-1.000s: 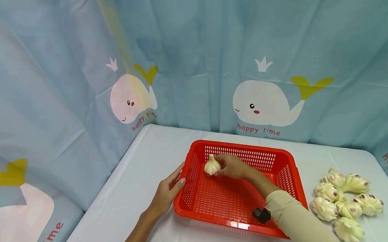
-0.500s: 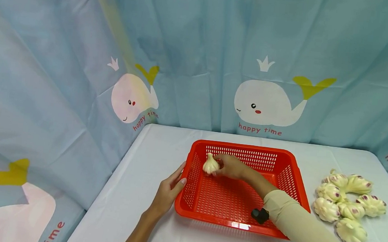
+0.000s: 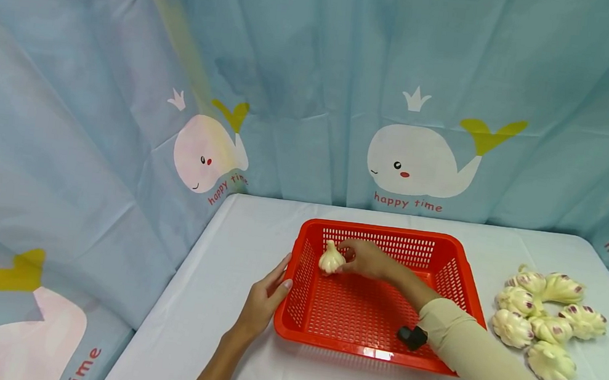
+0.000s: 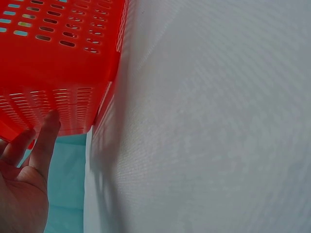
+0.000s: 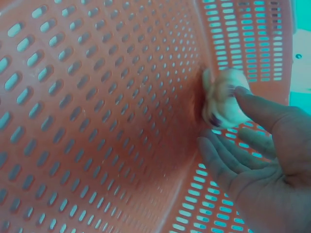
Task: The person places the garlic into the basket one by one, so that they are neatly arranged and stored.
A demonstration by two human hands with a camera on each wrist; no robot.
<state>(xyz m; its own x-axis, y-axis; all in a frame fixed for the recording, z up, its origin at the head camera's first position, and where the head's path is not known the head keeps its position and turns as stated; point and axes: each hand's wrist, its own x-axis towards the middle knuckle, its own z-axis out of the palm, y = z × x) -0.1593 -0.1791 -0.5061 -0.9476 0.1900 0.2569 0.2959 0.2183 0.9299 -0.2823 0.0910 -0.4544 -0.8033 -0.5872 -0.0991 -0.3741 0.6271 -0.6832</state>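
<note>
A red perforated plastic basket (image 3: 358, 313) stands on the white-covered table. Inside it, by the far left corner, a pale garlic bulb (image 3: 332, 258) sits with its stem pointing up. My right hand (image 3: 368, 260) reaches into the basket beside the bulb. In the right wrist view the thumb touches the garlic bulb (image 5: 227, 99), while the other fingers (image 5: 226, 155) extend loosely below and are not curled round it. My left hand (image 3: 261, 303) rests against the basket's left side, its fingers fairly straight on the outer wall, as the left wrist view of the basket (image 4: 58, 63) also shows.
Several garlic bulbs with purple marks (image 3: 549, 327) lie in a cluster on the tabletop to the right of the basket. A blue curtain with whale prints (image 3: 308, 153) hangs behind and to the left of the table (image 3: 198, 302).
The garlic bulb has shifted slightly left in the basket and now stays put. My right hand's fingers have drawn a little away from it. My left hand has kept its place.
</note>
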